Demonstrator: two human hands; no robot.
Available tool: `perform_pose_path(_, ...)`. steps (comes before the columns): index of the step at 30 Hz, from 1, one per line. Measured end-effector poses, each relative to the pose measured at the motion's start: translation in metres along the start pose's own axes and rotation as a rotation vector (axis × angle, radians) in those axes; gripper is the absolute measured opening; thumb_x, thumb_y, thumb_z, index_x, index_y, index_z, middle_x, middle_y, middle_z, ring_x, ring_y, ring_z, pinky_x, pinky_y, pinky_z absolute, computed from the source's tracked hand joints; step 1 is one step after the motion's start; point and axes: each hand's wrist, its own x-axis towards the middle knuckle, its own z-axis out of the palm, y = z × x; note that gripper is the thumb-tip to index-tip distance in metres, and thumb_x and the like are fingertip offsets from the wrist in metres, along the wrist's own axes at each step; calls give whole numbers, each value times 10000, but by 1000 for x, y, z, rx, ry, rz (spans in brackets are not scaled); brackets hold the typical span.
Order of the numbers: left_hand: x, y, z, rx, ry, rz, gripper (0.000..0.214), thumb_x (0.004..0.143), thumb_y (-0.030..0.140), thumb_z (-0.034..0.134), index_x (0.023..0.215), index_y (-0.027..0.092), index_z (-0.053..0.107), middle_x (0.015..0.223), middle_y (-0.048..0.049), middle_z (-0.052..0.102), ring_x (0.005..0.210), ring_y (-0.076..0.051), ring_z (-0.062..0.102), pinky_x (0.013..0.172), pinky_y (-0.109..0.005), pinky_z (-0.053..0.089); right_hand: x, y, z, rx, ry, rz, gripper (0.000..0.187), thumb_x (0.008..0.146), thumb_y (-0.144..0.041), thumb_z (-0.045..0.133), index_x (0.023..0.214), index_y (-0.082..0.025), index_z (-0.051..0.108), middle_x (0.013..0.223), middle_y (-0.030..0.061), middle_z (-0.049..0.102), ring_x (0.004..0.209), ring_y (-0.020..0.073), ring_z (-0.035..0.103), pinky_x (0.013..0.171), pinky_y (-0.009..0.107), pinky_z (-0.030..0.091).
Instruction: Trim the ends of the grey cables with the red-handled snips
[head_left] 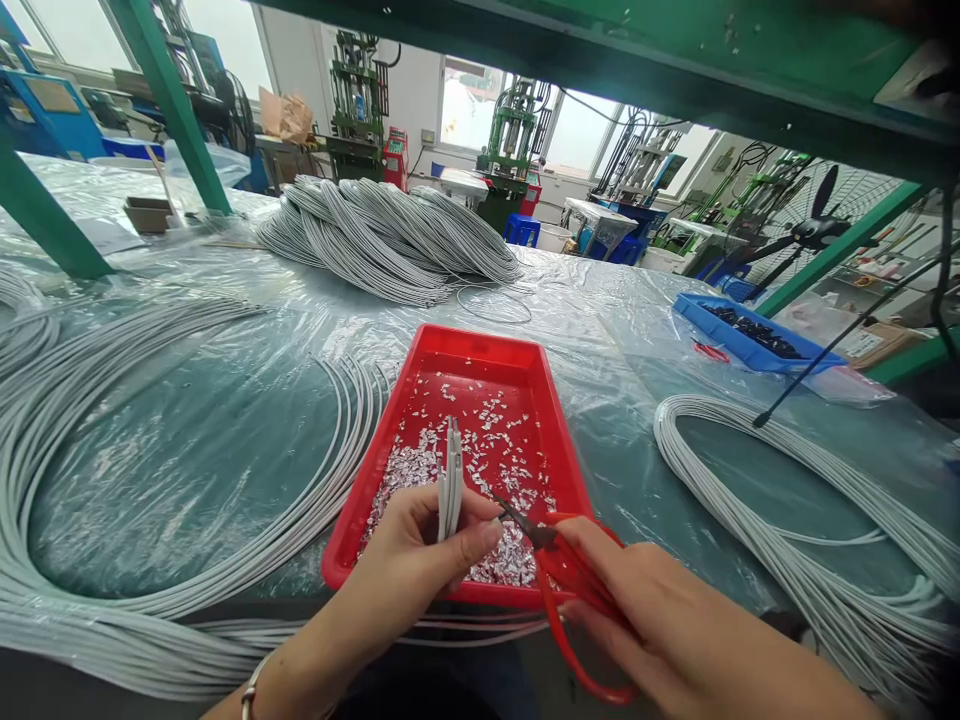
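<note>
My left hand is closed around a small bunch of grey cables, whose ends stand upright above the fingers. Its thumb and forefinger pinch at the right, close to the scissor tips; what lies between them is too small to make out. In my right hand are red-handled scissors, the dark blades pointing left at the left fingertips. Beneath both hands lies a red tray scattered with small shiny silver scraps, heaped most thickly at the near left.
Coiled grey cables spread over the left of the plastic-covered table. A large cable pile lies behind the tray, and another coil at right. Further back right is a blue tray of black pieces. Green frame posts flank the table.
</note>
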Motion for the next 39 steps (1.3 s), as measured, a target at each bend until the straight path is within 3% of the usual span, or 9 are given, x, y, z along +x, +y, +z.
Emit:
perform_pose_path(3, 1, 0, -1, -58, -21, -10, 71, 696, 214, 753, 712, 177, 694, 515, 21, 510, 444, -60, 421, 423, -143, 306, 5, 5, -1, 123, 133, -15, 449, 906, -369, 285, 1305, -164, 291, 980, 134, 532, 888, 231, 519, 792, 412, 421)
perform_pose_path(7, 3, -2, -3, -237, -64, -142, 144, 620, 212, 818, 695, 169, 703, 566, -4, 571, 506, -73, 483, 487, -138, 368, 23, 8, -1, 724, 276, -47, 405, 822, -405, 524, 1104, -196, 321, 751, 5, 445, 627, 96, 454, 616, 219, 446)
perform_pose_path(12, 0, -7, -1, -202, -171, -153, 222, 735, 354, 732, 684, 149, 664, 599, -27, 598, 564, -95, 510, 571, -153, 394, 36, 6, 4, 1101, 293, 12, 386, 774, -464, 582, 925, -191, 356, 605, -56, 339, 441, 30, 291, 388, 133, 225)
perform_pose_path(14, -2, -7, 0, -145, -172, -81, 290, 770, 411, 684, 689, 133, 659, 652, -52, 598, 639, -117, 523, 632, -168, 411, 35, 5, 5, 1083, 376, 31, 355, 764, -426, 606, 874, -170, 386, 605, -48, 407, 432, 34, 360, 405, 149, 280)
perform_pose_path(18, -6, -5, -2, -482, -254, -216, 272, 803, 439, 633, 789, 168, 658, 434, 74, 336, 320, -31, 136, 314, -133, 177, 27, 3, 6, 973, 481, -23, 350, 819, -468, 527, 898, -137, 445, 652, 10, 511, 579, 88, 510, 578, 199, 411)
perform_pose_path(21, -8, -7, -3, -524, -283, -175, 233, 795, 406, 657, 784, 173, 650, 477, 60, 369, 324, -25, 158, 320, -142, 167, 18, -1, 10, 904, 526, -74, 463, 833, -573, 426, 1053, -166, 402, 715, 13, 513, 610, 104, 492, 625, 240, 406)
perform_pose_path(27, -11, -14, -2, -416, -289, -23, 271, 777, 344, 696, 737, 146, 516, 577, 12, 472, 422, -60, 278, 371, -157, 181, -1, -7, 19, 700, 332, -34, 744, 762, -729, 324, 1207, -135, 273, 772, 49, 476, 618, 129, 408, 560, 251, 363)
perform_pose_path(33, -19, -6, 3, -40, -159, -23, 283, 883, 445, 499, 941, 168, 513, 375, 104, 317, 331, -66, 175, 355, -207, 115, -18, -3, 18, 579, 208, 19, 891, 740, -682, 427, 1364, -67, 261, 1275, 214, 381, 1095, 266, 450, 918, 352, 358)
perform_pose_path(39, -20, -6, 5, 116, -124, 19, 308, 782, 435, 645, 871, 143, 607, 537, 38, 443, 444, -80, 340, 417, -211, 215, -25, -10, 9, 412, 100, 61, 945, 677, -670, 490, 1362, -48, 299, 1245, 251, 407, 1109, 325, 442, 970, 437, 308)
